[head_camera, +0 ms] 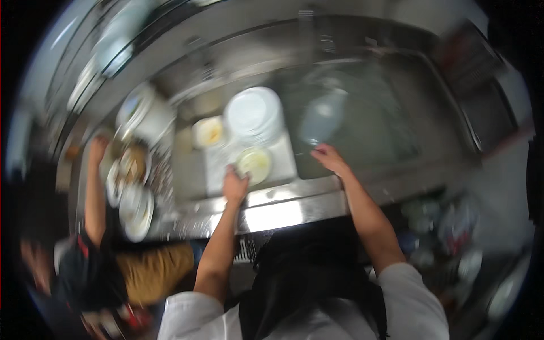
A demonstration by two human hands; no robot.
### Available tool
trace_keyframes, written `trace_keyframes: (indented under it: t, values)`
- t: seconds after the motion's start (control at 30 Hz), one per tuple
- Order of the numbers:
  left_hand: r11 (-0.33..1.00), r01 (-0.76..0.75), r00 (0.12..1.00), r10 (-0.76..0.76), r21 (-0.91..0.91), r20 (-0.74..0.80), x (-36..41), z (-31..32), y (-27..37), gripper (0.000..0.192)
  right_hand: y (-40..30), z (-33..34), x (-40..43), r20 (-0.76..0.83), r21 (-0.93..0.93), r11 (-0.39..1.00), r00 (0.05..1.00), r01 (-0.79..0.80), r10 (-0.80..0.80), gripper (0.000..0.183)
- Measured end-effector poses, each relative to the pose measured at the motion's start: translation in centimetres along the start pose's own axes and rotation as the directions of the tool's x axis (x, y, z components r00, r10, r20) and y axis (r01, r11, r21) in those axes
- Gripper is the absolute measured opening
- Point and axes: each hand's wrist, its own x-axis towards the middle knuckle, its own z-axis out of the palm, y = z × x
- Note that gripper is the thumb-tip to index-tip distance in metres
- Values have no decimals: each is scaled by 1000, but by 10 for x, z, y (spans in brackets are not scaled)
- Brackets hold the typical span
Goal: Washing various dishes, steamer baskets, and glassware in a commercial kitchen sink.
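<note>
My left hand [236, 183] is at the edge of a round yellowish dish [254, 165] over the left basin; blur hides how firmly it grips. Behind that dish rises a stack of white plates [253, 114], with a small square dish [208, 131] bearing yellow residue to its left. Over the water-filled right basin [365, 127], my right hand [329, 158] is near the lower end of a pale, translucent bottle-like object [324, 114]. Whether the fingers touch it cannot be told.
Soiled dishes [136, 208] and a white bucket [146, 112] stand on the left counter. A co-worker's arm [95, 187] reaches over that counter. The metal sink rim [276, 195] runs before me. Bagged items [454, 221] lie at the lower right.
</note>
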Motion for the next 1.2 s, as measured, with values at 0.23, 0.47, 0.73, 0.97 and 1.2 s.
trace_keyframes:
  t: [0.23, 0.47, 0.73, 0.97, 1.2]
  values:
    - [965, -154, 974, 111, -214, -198, -3, -27, -72, 50, -42, -45, -36, -470, -248, 966, 880, -68, -59, 19]
    - [980, -174, 980, 162, -101, -116, -8, 1, -25, 48, -18, -166, -91, -659, -202, 974, 750, -103, -57, 19]
    - [982, -18, 958, 70, 186, -276, -21, 29, 24, 57, 82, -305, -100, -717, -415, 897, 662, -153, -218, 10]
    - [946, 120, 942, -12, 301, -336, -23, 35, 44, 57, 87, -353, -84, -660, -296, 923, 751, -245, -13, 28]
    - [940, 197, 940, -100, 279, -327, -28, 41, 80, 55, 107, -357, -55, -685, -575, 710, 714, -406, -146, 58]
